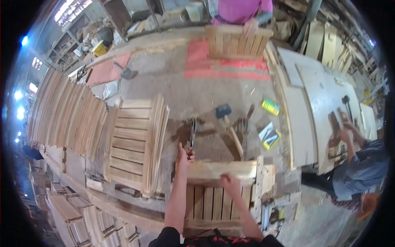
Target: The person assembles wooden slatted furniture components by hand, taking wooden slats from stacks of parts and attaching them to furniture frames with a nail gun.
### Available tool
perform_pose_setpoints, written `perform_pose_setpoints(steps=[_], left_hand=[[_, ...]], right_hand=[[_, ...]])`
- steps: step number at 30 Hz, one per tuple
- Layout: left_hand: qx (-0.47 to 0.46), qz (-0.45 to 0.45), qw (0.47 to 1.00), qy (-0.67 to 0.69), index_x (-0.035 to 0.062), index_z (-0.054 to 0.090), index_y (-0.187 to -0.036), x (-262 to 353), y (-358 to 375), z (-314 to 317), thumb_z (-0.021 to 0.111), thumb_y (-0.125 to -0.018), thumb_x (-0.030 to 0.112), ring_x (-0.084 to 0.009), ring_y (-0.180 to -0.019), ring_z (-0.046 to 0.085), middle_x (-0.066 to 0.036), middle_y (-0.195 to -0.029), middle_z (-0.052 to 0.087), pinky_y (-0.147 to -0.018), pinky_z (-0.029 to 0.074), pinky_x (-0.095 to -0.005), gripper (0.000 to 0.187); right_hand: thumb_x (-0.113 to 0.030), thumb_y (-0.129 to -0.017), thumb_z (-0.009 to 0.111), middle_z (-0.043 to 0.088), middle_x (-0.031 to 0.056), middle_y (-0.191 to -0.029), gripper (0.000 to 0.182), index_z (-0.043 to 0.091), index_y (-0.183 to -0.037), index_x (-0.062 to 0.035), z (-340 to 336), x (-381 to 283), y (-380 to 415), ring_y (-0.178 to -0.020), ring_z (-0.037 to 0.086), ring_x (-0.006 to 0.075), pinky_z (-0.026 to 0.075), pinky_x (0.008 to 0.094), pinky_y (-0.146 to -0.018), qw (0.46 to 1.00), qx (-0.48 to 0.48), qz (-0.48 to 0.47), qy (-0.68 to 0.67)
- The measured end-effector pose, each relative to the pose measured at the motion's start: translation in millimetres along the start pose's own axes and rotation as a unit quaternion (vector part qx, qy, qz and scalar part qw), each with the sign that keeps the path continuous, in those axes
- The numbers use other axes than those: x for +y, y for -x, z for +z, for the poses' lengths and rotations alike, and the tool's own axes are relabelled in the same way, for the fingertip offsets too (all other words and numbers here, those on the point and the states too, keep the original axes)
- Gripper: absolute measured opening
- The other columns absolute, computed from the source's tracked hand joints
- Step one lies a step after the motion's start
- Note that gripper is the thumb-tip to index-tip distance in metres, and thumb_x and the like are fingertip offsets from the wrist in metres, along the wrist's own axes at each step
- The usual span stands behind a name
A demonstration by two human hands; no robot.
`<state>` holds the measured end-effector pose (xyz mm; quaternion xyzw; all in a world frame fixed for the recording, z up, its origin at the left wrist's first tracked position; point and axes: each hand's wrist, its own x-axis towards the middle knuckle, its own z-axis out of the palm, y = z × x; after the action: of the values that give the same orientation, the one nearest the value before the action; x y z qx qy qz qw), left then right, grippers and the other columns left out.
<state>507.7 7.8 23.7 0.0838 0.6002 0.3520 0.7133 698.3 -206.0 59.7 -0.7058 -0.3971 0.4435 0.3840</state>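
Observation:
My left hand [186,155] is closed round the near end of a narrow dark and silver metal tool [192,131]; its exact kind is not clear. Below it lies a slatted wooden panel [208,201] with dark gaps between the slats, close to my body. A pale wooden rail [205,169] runs across its far end. My right hand [231,184] is over the panel near this rail, its fingers curled closed; whatever is in them is hidden. A mallet [223,111] with a black head and wooden handle rests on the table beyond the rail.
Finished-looking slatted panels [131,142] stand stacked at left, beside a large pile of wooden strips [66,111]. A yellow-green box [270,107] and a packet [269,136] lie at right. Across the table, a person in pink [242,10] holds another panel [238,43]; another person [358,168] works at right.

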Motion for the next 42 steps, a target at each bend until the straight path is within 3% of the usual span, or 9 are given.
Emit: perform_pose_setpoints(steps=[2,4,8,13,15,17,23,30,42], left_hand=[[-0.161,-0.075,0.967,0.181,0.0136,0.054,-0.072,41,3,39,0.036,-0.085,0.074,-0.0102,-0.04,0.039,0.0,-0.05,0.044,-0.036,0.031,-0.0226,0.064],[-0.22,0.154,0.957,0.107,0.015,0.048,-0.068,124,78,124,0.025,-0.089,0.074,-0.0097,-0.04,0.033,0.004,-0.049,0.037,-0.037,0.025,-0.0255,0.067],[-0.266,0.651,0.699,-0.131,0.0082,0.047,-0.066,210,264,199,0.042,-0.098,0.045,-0.0071,-0.049,0.034,0.004,-0.054,0.038,-0.046,0.027,-0.0247,0.049],[-0.188,0.505,0.777,-0.327,0.0019,0.051,-0.074,80,251,80,0.06,-0.09,0.016,-0.0064,-0.06,0.04,0.0,-0.063,0.045,-0.052,0.034,-0.0251,0.024],[-0.012,0.412,0.781,-0.469,0.0009,0.058,-0.081,1,228,-8,0.06,-0.091,0.02,-0.0141,-0.061,0.05,-0.008,-0.066,0.054,-0.057,0.041,-0.0304,0.022],[0.125,0.347,0.743,-0.558,0.0005,0.062,-0.092,-86,203,-114,0.062,-0.085,0.02,-0.0333,-0.078,0.062,-0.016,-0.081,0.062,-0.069,0.049,-0.0427,0.021],[0.341,0.291,0.6,-0.662,0.0023,0.05,-0.118,-222,196,-234,0.061,-0.082,0.019,-0.04,-0.104,0.053,-0.02,-0.108,0.054,-0.089,0.041,-0.0512,0.042],[0.32,0.258,0.651,-0.638,0.0056,0.05,-0.118,-212,194,-254,0.062,-0.081,0.018,-0.0343,-0.113,0.049,-0.016,-0.117,0.051,-0.088,0.04,-0.0533,0.042],[0.364,0.237,0.707,-0.559,-0.0007,0.033,-0.14,-257,180,-181,0.065,-0.073,0.041,-0.0447,-0.128,0.034,-0.032,-0.134,0.038,-0.102,0.027,-0.0589,0.085]], right_hand=[[-0.011,-0.089,0.054,0.068,0.0084,-0.079,0.018,0.065,-0.096,0.0017,12,12,29,-0.073,0.065,0.0141,0.051,0.0273,-0.067,0.997,-0.01,0.002,-0.071],[-0.012,-0.089,0.055,0.067,0.0075,-0.079,0.018,0.064,-0.096,0.0022,13,13,35,-0.073,0.064,0.0136,0.05,0.0267,-0.066,0.996,-0.012,0.006,-0.091],[-0.021,-0.089,0.058,0.065,0.0151,-0.103,0.03,0.06,-0.11,-0.0007,5,2,61,-0.098,0.061,0.0258,0.048,0.0392,-0.083,0.994,-0.029,-0.03,0.103],[-0.039,-0.088,0.058,0.027,0.0228,-0.15,0.077,0.026,-0.143,0.0052,23,28,17,-0.139,0.025,0.0389,0.021,0.0473,-0.114,0.92,0.026,-0.109,0.375],[-0.041,-0.086,0.06,0.022,0.0231,-0.152,0.083,0.024,-0.142,0.0083,23,49,-6,-0.141,0.02,0.038,0.018,0.0473,-0.115,0.906,0.046,-0.157,0.391],[-0.04,-0.086,0.061,0.022,0.0224,-0.152,0.082,0.024,-0.143,0.0074,25,50,-13,-0.141,0.02,0.0386,0.018,0.048,-0.115,0.904,0.057,-0.172,0.387],[-0.034,-0.086,0.062,0.03,0.027,-0.147,0.075,0.031,-0.139,0.0085,-2,51,-14,-0.134,0.032,0.0411,0.03,0.0464,-0.109,0.93,0.006,-0.166,0.327],[-0.03,-0.084,0.062,0.057,0.0265,-0.121,0.055,0.051,-0.128,0.0019,-66,39,75,-0.116,0.051,0.0407,0.041,0.0447,-0.099,0.967,0.05,-0.028,0.248],[-0.019,-0.073,0.073,0.045,0.0162,-0.133,0.055,0.051,-0.119,0.0003,-60,114,174,-0.119,0.044,0.0368,0.039,0.0445,-0.099,0.915,0.095,0.002,0.393]])
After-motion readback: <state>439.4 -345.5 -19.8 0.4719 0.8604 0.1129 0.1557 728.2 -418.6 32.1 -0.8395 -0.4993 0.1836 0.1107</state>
